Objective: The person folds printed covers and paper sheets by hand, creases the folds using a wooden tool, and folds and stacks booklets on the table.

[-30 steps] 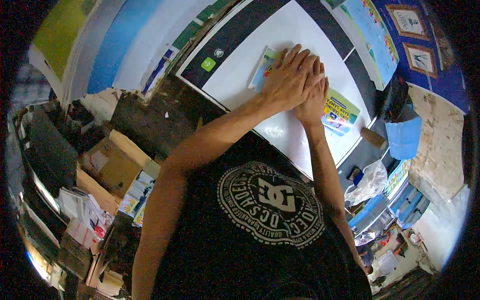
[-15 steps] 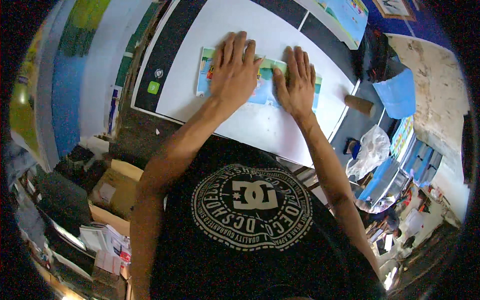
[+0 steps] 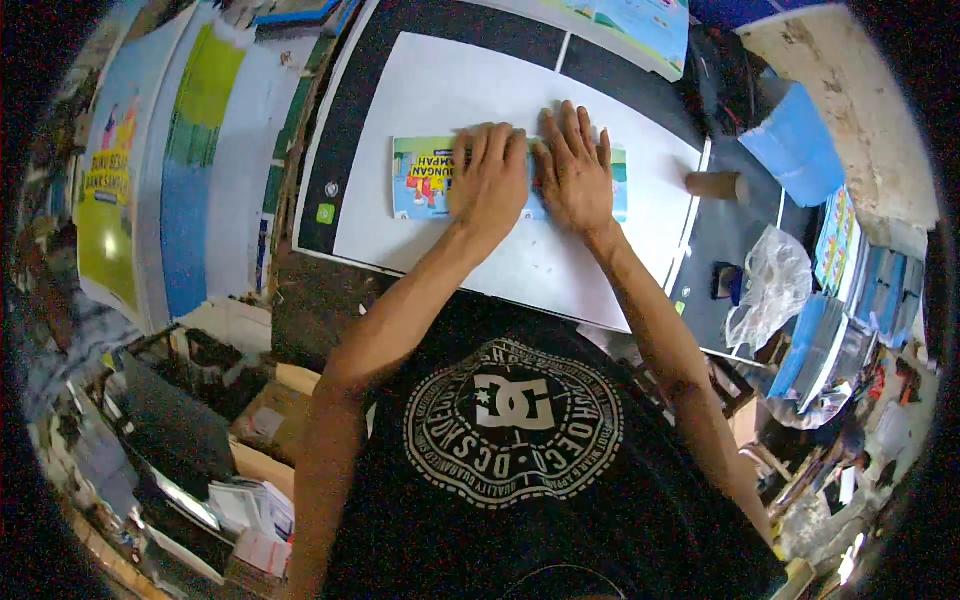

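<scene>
A long, colourful printed booklet or folded sheet (image 3: 423, 190), mostly blue, green and yellow, lies flat on a large white sheet (image 3: 400, 100). My left hand (image 3: 488, 185) rests palm down over its middle, fingers stretched out and close together. Just right of it, my right hand (image 3: 577, 180) also presses flat on the printed piece, its fingers extended. The thumbs nearly meet at the centre. Both hands hide the middle of the print, while its left and right ends show.
Under the white sheet is a black board (image 3: 480, 28). A brown cylinder (image 3: 716, 185) lies at the right, near a clear plastic bag (image 3: 775, 285) and a stack of blue printed sheets (image 3: 795, 145). More printed sheets (image 3: 635, 30) sit at the far edge. Large printed posters (image 3: 110, 200) stand left.
My hands have come closer together over the printed piece. The left hand has slid right, uncovering more of the left end. The whole view has shifted a little.
</scene>
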`<act>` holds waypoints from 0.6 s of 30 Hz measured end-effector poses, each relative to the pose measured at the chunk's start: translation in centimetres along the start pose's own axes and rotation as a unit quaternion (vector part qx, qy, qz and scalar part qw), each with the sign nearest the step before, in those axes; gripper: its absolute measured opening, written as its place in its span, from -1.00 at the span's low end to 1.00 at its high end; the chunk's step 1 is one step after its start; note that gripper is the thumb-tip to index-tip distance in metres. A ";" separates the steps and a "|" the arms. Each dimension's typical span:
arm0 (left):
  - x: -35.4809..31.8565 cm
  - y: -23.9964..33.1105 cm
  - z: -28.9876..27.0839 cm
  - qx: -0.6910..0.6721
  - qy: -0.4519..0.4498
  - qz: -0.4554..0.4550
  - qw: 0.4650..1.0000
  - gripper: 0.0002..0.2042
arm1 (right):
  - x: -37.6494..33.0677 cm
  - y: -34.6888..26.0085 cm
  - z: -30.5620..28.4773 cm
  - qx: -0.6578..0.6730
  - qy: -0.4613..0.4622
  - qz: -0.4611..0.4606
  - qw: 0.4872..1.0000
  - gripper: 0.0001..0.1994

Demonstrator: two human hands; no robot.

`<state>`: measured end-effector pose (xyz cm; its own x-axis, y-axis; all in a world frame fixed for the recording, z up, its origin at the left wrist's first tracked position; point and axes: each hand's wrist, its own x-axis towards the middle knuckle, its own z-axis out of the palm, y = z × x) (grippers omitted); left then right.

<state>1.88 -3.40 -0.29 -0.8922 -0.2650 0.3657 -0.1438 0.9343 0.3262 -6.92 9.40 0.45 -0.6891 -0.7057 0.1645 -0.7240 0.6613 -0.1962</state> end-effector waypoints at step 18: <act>-0.3 -0.7 1.0 0.040 -0.033 0.042 0.998 -0.62 | -0.4 -2.4 -0.6 0.359 0.110 -0.100 0.921 -0.05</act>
<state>1.81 -3.69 -1.49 -0.9286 -0.1714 0.3291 -0.0991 0.9693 0.2251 -4.95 8.28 1.41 -0.5914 -0.6735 0.4435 -0.6849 0.1290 -0.7172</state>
